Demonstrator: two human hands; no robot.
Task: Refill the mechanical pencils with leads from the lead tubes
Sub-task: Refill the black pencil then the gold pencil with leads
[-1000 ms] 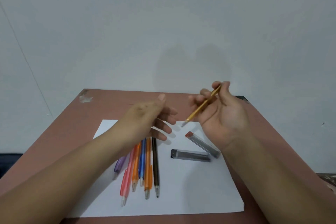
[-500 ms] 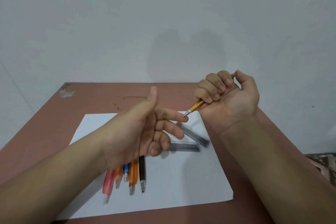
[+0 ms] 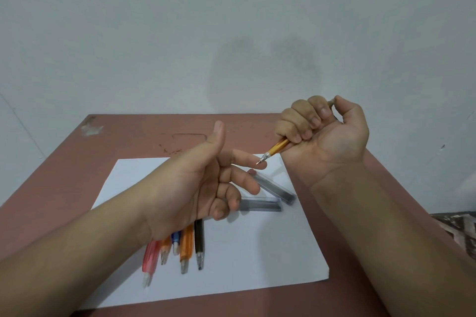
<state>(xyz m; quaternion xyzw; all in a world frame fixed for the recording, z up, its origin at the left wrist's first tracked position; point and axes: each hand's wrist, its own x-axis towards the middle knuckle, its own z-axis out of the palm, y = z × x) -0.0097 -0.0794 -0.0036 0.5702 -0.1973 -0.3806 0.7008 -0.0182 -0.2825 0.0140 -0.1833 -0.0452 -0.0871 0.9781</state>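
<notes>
From my remote seat, nearest the camera, five mechanical pencils point(image 3: 180, 252) lie side by side, tips toward the near edge of a white paper sheet point(image 3: 257, 265); I judge they are queued there for refilling. The sheet stops short of the brown table's point(image 3: 64, 175) near edge, and its bare near-right part offers the best room for setting things down.

Just beyond, two grey lead tubes point(image 3: 268, 197) rest on the sheet, their right ends close together, the left ends partly hidden behind my fingers. Both look capped, though I cannot tell for sure.

Above them my left hand point(image 3: 203, 183) hovers with nothing in it, thumb raised, fingers loosely extended, the forefinger reaching toward the tip of the yellow pencil point(image 3: 277, 149), apparently to test or catch a lead.

Farther right, my right hand point(image 3: 322, 134) wraps that pencil in a fist, the thumb lying on its top end, I judge to click it. The tip points down-left, seemingly touching the forefinger.

Past the hands, the table's far strip lies open up to the pale wall point(image 3: 231, 33).
</notes>
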